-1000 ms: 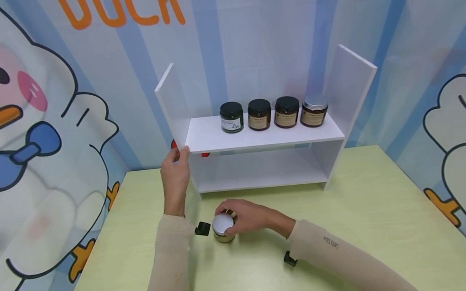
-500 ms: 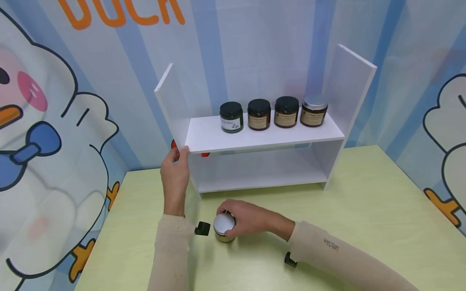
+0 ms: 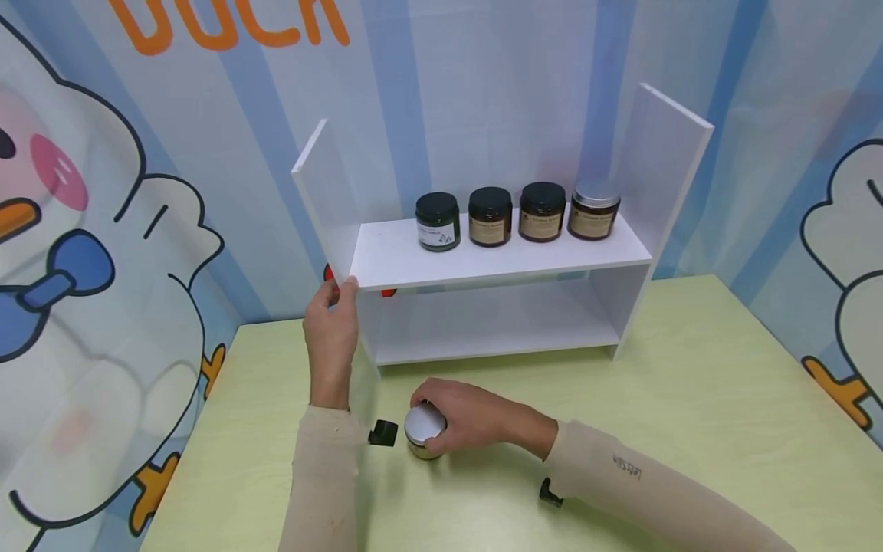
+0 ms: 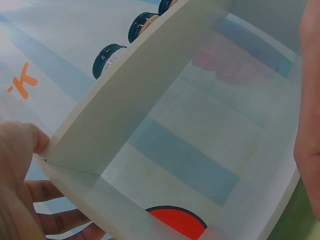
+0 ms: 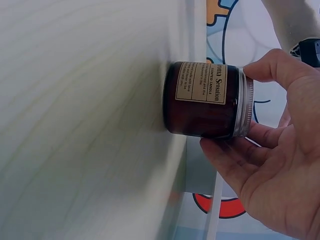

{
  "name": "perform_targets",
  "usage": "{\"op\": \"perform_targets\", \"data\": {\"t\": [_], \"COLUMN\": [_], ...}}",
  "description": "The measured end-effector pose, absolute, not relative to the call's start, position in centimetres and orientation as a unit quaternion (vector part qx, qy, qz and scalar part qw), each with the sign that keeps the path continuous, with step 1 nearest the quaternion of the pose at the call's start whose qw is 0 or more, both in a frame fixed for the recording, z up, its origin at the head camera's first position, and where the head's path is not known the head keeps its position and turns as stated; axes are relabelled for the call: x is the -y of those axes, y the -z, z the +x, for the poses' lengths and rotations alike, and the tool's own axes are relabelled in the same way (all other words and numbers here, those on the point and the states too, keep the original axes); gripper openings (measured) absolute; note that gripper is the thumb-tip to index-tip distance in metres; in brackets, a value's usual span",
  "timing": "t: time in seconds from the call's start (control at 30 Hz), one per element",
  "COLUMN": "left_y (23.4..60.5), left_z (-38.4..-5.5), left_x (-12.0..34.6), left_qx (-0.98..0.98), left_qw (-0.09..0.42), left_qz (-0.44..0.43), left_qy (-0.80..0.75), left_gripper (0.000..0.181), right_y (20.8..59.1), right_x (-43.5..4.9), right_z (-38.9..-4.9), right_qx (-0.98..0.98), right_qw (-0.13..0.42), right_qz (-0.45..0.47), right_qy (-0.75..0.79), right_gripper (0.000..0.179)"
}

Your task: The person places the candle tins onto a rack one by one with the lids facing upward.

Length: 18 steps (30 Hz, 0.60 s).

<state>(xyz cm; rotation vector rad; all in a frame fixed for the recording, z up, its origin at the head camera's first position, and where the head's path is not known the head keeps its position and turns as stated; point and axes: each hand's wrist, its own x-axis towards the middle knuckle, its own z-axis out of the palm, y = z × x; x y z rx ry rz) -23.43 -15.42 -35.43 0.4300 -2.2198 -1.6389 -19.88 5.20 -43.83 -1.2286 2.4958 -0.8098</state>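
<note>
My right hand [image 3: 469, 416] grips a brown glass scented candle jar [image 5: 202, 100] with a silver lid, thumb and fingers around it near the lid. The jar stands upright on the table in front of the shelf. My left hand [image 3: 333, 333] holds the left side panel of the white shelf [image 3: 503, 264], its thumb at the corner of the upper board; in the left wrist view its fingers [image 4: 62, 221] lie behind the panel. Along the upper board stand a dark green jar [image 3: 438, 222], two brown jars with black lids [image 3: 490, 218] and a silver-lidded brown jar [image 3: 594, 211].
The shelf's lower board [image 3: 497, 326] sits just above the pale green table [image 3: 676, 429]. Behind rises a blue-striped cloth backdrop [image 3: 497, 92] with cartoon ducks. Black wrist mounts [image 3: 383, 433] stick out from both sleeves.
The right hand and the candle jar have shifted very slightly to the right since one second ago. The left hand keeps its place on the shelf.
</note>
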Motion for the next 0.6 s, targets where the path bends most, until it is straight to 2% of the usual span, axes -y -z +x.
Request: {"op": "perform_targets", "data": {"t": [0.23,0.6], "left_y": [35.37,35.56], "left_z": [-23.38,-23.39], "left_x": [15.33,15.41], "left_qx": [0.784,0.781], "left_qw": [0.176,0.17], "left_qz": [0.153,0.154], "left_qy": [0.576,0.58], "left_gripper": [0.056,0.058], "right_y": [44.02,44.11], "right_x": [-5.19,-5.55], "right_z": [-19.87,-20.02], "right_qx": [-0.856,-0.852], "right_qw": [0.097,0.114], "right_qz": [-0.438,-0.434], "right_qy": [0.258,0.269], "right_gripper": [0.047,0.048]}}
